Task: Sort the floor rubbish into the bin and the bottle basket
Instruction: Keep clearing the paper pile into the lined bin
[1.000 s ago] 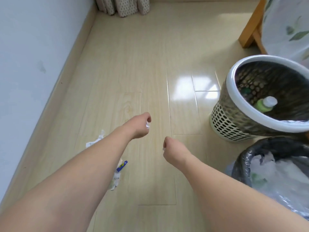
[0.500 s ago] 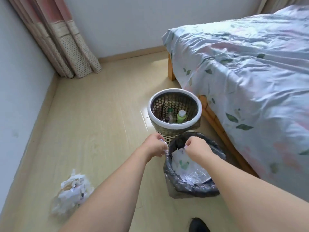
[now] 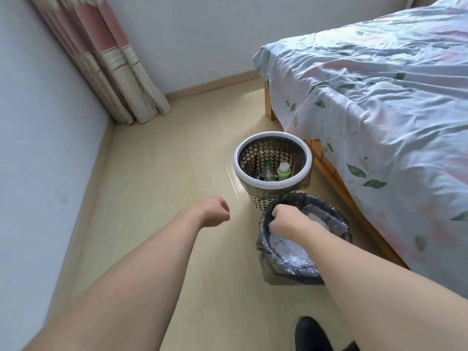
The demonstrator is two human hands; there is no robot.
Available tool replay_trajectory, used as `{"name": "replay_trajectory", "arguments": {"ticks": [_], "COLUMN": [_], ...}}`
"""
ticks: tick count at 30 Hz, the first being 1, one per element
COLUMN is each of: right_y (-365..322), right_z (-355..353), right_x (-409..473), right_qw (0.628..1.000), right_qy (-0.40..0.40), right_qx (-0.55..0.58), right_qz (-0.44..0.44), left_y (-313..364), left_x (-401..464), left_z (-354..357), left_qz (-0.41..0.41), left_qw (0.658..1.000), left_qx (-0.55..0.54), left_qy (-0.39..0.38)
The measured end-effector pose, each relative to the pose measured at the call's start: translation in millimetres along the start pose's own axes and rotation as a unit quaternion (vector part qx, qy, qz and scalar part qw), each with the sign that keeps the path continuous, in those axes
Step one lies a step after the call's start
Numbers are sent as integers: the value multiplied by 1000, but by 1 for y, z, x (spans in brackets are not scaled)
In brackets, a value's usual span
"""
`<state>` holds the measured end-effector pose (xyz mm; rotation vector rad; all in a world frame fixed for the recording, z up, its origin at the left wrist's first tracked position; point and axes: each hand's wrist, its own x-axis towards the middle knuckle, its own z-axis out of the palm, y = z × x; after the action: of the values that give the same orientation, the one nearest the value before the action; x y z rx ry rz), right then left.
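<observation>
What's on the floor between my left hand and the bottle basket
Nothing: in the head view only bare wooden floor separates the left hand from the bottle basket.

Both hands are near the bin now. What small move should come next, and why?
Probably draw the right hand back from over the black-lined bin. Both it and the left hand look curled with nothing visible in them, and no loose rubbish shows on the floor here, so look around for more.

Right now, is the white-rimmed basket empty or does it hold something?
Not empty. The basket holds bottles: a green one with a white cap stands upright beside darker ones.
</observation>
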<state>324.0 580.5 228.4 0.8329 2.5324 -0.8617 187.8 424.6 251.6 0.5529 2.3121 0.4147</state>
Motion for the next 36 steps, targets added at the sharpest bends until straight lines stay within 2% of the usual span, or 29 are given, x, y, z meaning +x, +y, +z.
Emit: {"name": "replay_trajectory", "arguments": {"ticks": [5,10,15,20,24,27,29,31,36], "right_y": [-101,-185,-232,-238,-233,-225,-215,-207,-198], "right_z": [60,136,222,301,356,382,395,407,428], "right_x": [-3,1,37,91,124,144,157,167,178], "right_qw": [995,983,964,953,945,944,942,938,936], "right_qy": [-49,-99,-152,-175,-187,-182,-177,-176,-148], "right_qx": [-14,-53,-129,-181,-206,-214,-221,-237,-244], "right_qz": [-83,-145,-175,-171,-172,-175,-179,-181,-208], "left_y": [-105,-234,-363,-460,-503,-510,-513,-519,-529], "left_x": [-47,-81,-86,-58,-19,6,17,27,36], "left_z": [-45,-56,-15,53,102,128,139,148,160], "left_qz": [-66,-140,-192,-262,-302,-279,-265,-247,-209], "left_qw": [997,988,975,948,914,895,880,879,897], "left_qx": [22,-21,-81,-157,-244,-277,-262,-217,-135], "left_qy": [29,56,71,92,120,210,296,346,366]}}
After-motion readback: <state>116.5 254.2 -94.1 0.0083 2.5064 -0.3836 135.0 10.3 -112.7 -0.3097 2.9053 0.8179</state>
